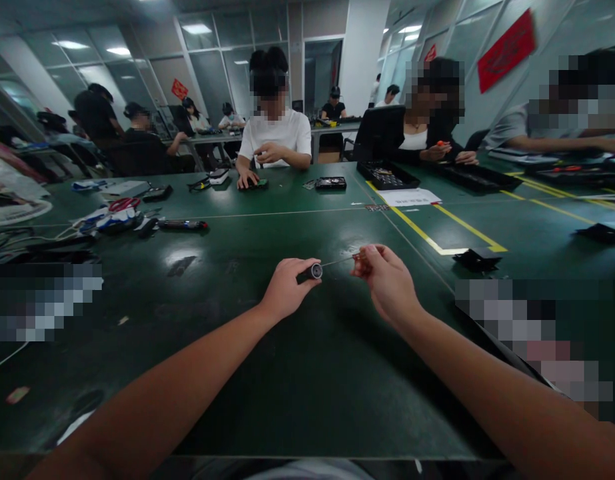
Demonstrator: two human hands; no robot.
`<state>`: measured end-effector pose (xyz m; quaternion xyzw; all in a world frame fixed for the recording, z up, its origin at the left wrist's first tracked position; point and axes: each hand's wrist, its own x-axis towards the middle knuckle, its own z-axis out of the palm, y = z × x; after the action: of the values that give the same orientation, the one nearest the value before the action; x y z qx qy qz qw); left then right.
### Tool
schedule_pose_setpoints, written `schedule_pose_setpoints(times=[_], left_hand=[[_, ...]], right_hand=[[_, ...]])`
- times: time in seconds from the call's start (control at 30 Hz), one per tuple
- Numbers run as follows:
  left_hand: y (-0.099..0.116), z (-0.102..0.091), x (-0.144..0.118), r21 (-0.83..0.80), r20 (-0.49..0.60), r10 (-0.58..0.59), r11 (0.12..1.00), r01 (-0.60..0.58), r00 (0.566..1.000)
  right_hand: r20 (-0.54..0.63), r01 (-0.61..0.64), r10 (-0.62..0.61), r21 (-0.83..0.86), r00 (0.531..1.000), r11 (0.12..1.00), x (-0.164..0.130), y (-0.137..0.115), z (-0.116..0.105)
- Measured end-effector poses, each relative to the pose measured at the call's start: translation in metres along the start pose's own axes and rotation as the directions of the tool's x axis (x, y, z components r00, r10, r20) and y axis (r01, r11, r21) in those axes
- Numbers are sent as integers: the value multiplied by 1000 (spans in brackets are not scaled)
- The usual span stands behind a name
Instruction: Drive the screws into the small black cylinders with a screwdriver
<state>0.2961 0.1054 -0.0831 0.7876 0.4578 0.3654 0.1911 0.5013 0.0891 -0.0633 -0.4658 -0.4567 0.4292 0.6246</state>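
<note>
A dark green table (267, 400) fills the lower field, marked toward the right by yellow tape lines (437, 243). Across it, a person in a white shirt (274, 137) is seated with one hand resting on a small dark part, and a person in dark clothing (417, 130) is seated beside a black tray (387, 176) and a white sheet of paper (410, 197). On the left of the table a pair of red-handled scissors (123, 204) and a black pen-like tool (183, 225) are seen, well apart from the hands.

Both forearms are extended over the table centre. The left hand (286, 288) is closed around a small black cylinder (311, 272), whose pale round end faces right; the cylinder is held just above the table surface. The right hand (384, 280) is pinched, thumb and fingertips closed on a small reddish piece (360, 257). A thin wire (337, 262) is seen running between the cylinder and the reddish piece. Whether the wire is attached to either cannot be told.
</note>
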Motion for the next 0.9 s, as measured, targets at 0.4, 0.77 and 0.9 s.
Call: schedule_pose_setpoints(times=[0.4,0.77,0.9], left_hand=[[1,0,0,26,15,-10,1000,10,1000],[-2,2,0,35,73,-19,999,17,997],[1,0,1,27,85,-68,997,66,994]], right_hand=[[168,372,-336,-538,927,757,-16,-14,1],[250,449,-382,-625,890,638,-13,-17,-1],[224,444,-398,-632,890,635,-13,-18,-2]])
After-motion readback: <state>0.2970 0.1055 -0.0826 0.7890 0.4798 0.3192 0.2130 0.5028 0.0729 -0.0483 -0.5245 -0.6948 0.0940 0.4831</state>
